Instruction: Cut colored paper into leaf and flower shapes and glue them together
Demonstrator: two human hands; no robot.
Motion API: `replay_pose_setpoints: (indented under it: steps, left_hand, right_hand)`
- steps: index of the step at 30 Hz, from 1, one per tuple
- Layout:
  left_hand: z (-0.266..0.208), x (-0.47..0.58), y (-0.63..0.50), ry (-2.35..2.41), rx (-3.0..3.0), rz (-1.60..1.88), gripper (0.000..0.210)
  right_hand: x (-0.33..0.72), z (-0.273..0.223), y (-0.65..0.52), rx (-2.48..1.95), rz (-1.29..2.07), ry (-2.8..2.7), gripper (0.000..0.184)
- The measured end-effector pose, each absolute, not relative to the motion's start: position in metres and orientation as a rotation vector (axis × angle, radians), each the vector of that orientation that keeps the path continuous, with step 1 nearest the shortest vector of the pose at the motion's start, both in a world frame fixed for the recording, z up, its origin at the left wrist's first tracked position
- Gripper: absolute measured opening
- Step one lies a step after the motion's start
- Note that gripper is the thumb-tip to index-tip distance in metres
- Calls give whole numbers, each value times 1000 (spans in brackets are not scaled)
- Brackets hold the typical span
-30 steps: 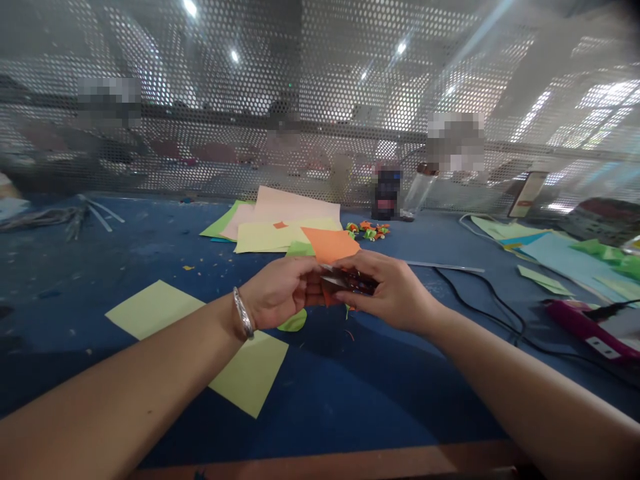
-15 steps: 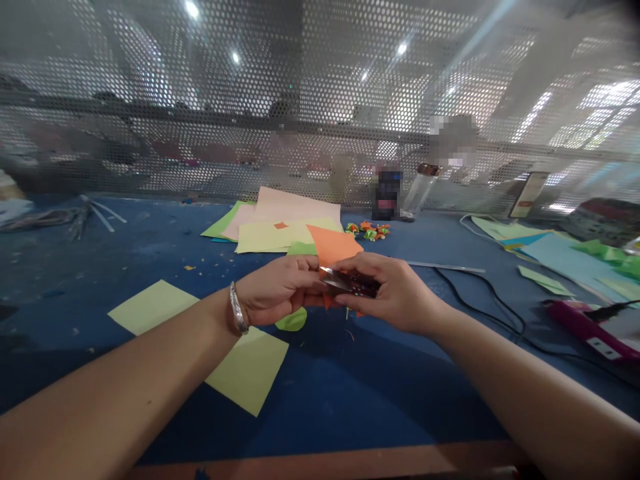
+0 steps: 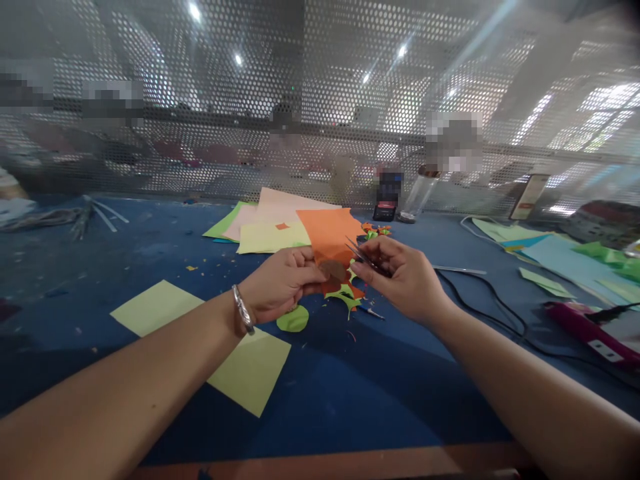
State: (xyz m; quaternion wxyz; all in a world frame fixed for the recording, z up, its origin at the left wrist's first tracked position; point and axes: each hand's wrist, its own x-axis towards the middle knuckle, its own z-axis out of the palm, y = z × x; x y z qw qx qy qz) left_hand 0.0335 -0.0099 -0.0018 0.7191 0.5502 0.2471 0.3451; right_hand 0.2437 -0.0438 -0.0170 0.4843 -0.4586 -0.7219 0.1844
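Note:
My left hand (image 3: 283,283), with a silver bangle at the wrist, pinches an orange sheet of paper (image 3: 327,230) raised over the table. A brownish rounded piece (image 3: 334,269) shows at its fingertips; whether it is part of the sheet I cannot tell. Dark scissors (image 3: 369,259) are gripped in my right hand (image 3: 407,280), blades pointing up and left beside the orange sheet's right edge, apart from my left fingers. Below the hands are cut light-green scraps (image 3: 345,297) and a green paper disc (image 3: 293,319).
Pale yellow-green sheets (image 3: 250,377) lie at front left, stacked coloured paper (image 3: 267,238) behind. Small orange and green paper pieces (image 3: 377,231) sit beyond my right hand. Black cables (image 3: 505,317), a magenta power strip (image 3: 585,327) and blue paper (image 3: 563,257) occupy the right.
The scissors have moved from my left fingertips up and right, off the orange sheet. The sheet has turned more upright and now shows the rounded brownish piece and green scraps below.

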Motion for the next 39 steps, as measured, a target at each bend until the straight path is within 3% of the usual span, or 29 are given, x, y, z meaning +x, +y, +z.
replay_pose_setpoints:
  steps: [20,30,39]
  left_hand:
    - [5,39,-20,712,1441,836,25]
    - [2,41,-20,528,1252,867,30]
    - [-7,51,-25,571,993,933,13]
  right_hand:
    - [236,-21,-46,-1195,458,-1740,17]
    - [229,-18,-49,-1113,536,-1649,14]
    - [229,-15,-51,-1093,555,-1592,17]
